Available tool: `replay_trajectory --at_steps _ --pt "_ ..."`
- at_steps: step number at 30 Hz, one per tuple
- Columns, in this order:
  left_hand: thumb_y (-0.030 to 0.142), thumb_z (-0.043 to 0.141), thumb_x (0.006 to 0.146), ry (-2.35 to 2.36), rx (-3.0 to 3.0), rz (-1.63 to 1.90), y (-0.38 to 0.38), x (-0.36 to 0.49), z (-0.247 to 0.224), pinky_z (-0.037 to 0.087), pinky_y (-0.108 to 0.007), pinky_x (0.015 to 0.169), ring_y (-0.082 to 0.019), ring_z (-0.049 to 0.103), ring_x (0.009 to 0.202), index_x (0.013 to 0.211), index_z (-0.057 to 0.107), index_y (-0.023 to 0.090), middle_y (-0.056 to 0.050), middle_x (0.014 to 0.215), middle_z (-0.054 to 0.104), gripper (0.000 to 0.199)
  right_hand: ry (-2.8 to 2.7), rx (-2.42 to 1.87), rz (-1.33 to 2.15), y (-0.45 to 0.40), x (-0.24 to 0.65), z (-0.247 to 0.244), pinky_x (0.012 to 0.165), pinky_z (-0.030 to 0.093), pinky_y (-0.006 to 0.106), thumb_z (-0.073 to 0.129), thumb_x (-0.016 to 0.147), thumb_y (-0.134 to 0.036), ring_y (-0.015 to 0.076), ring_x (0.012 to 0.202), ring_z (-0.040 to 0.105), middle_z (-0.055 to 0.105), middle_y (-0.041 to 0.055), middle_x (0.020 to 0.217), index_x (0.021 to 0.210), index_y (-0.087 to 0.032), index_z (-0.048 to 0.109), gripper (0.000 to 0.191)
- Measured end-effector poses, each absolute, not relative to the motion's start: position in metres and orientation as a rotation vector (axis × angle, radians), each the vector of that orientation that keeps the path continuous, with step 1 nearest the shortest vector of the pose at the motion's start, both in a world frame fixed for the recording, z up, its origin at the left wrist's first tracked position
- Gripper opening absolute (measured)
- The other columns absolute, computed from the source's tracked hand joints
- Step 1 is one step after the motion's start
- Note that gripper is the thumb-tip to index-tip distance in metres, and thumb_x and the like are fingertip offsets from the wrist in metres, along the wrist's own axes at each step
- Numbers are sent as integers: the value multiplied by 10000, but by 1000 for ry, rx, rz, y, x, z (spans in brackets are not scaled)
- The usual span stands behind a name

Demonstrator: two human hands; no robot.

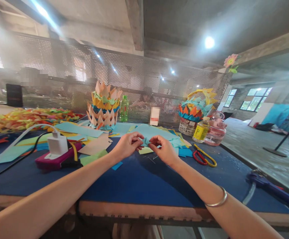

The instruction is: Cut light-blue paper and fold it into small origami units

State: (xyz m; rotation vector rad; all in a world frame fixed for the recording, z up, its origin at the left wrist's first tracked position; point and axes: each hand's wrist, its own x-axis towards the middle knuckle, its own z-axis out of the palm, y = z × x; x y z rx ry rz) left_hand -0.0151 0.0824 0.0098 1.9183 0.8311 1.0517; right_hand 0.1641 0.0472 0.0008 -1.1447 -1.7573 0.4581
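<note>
Between my two hands, a small folded piece of light blue paper (145,142) is held above the table. My left hand (129,144) pinches its left side, and my right hand (164,149) pinches its right side, with a bangle on that wrist. Right behind lie light blue paper sheets (156,129) and several folded blue pieces (176,142). A pale yellow-green slip (146,150) sits just below the fingers. Red and yellow scissors (205,158) rest to the right of my right hand.
A purple power strip (56,161) with a white charger (57,144) stands at left, near a heap of folded paper pieces (30,119). Layered paper crafts (103,111) and a paper basket (187,126) stand behind. Bottles (201,129) and a glue gun (263,181) are at right.
</note>
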Motion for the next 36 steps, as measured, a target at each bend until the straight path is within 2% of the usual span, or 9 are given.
replay_trajectory --at_steps 7,14,21,29,36 --pt "280 548 747 806 1984 1082 82 -15 10 509 -259 567 -154 639 587 881 538 170 6 607 627 174 -1792 -1178 396 45 163 2 551 411 219 572 744 -320 131 670 557 608 18 717 788 -170 562 157" --pt "284 549 753 793 1962 1071 83 -16 10 506 -246 555 -145 636 575 876 533 172 7 615 619 168 -1771 -1150 429 43 162 4 548 420 215 569 743 -302 139 707 566 616 26 745 802 -169 582 147" --pt "276 533 765 771 1996 1032 79 -15 12 500 -245 570 -144 634 595 1021 539 178 21 599 598 275 -1768 -1107 407 44 162 5 570 425 227 574 725 -249 127 670 552 610 15 706 783 -173 599 99" --pt "224 502 775 761 2136 1075 72 -17 17 460 -209 547 -115 599 537 1044 496 188 46 572 578 271 -1778 -1090 410 45 162 4 549 409 213 555 717 -209 123 665 544 599 5 691 797 -181 617 106" --pt "193 491 761 789 2203 1071 72 -16 18 458 -206 564 -105 599 543 887 546 183 38 601 581 138 -1770 -1092 446 45 163 2 552 419 219 561 705 -231 124 664 537 602 10 704 782 -176 615 108"
